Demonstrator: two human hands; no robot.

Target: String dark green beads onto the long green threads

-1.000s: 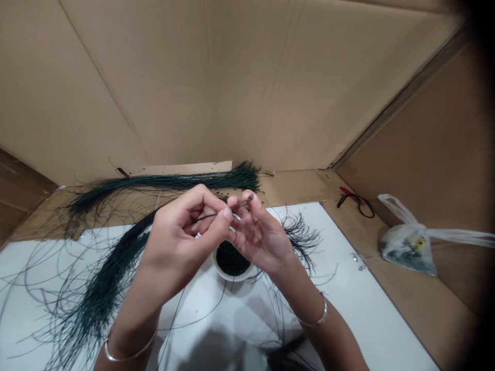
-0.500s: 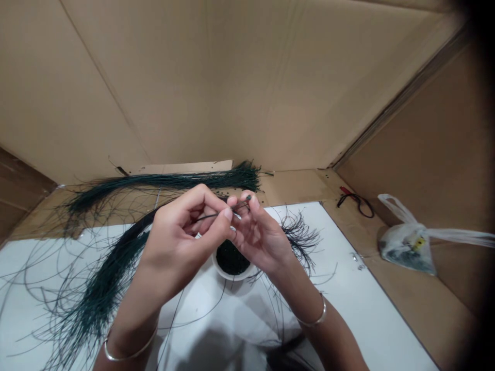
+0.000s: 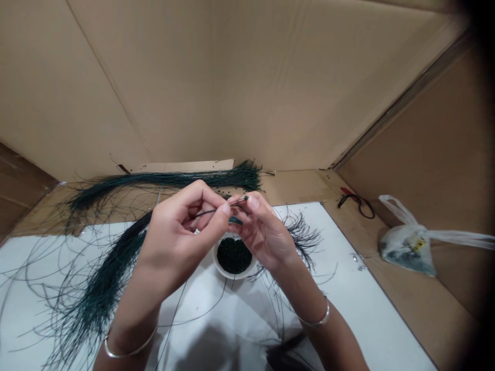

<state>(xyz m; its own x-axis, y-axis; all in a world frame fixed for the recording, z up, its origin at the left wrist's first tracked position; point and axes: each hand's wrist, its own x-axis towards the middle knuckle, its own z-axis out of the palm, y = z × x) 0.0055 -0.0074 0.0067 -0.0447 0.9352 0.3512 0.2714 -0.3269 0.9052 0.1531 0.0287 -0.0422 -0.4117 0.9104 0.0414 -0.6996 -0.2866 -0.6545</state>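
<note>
Well, cardboard walls (image 3: 232,77) box in most of my view, and a black blur cuts off the right edge. Below them, a white sheet (image 3: 348,257) lies on a cardboard base (image 3: 294,186). Two long bundles of dark green strands spread across the left side: the far bundle (image 3: 166,180) lies on the cardboard, while the near bundle (image 3: 100,288) runs across the sheet and passes behind my left hand (image 3: 181,232), so I can't see where it ends. Off to the right sit a knotted plastic bag (image 3: 406,252), its contents hard to make out through the film, and a black cord (image 3: 358,204) with a red piece at one end. A white bowl (image 3: 234,275) sits just beyond my wrists, partly hidden by my right hand (image 3: 263,232), and it's filled with dark beads (image 3: 234,256). A small tuft of strands (image 3: 303,239) sticks out past that hand. Both hands are drawn close together, their fingertips pinching one thin dark strand (image 3: 216,209) above the bowl, with a tiny dark bead (image 3: 246,198) at its far end. My fingers hide much of the strand's middle. A small dark green piece (image 3: 235,220) sits against my right fingers, too small for me to identify.
</note>
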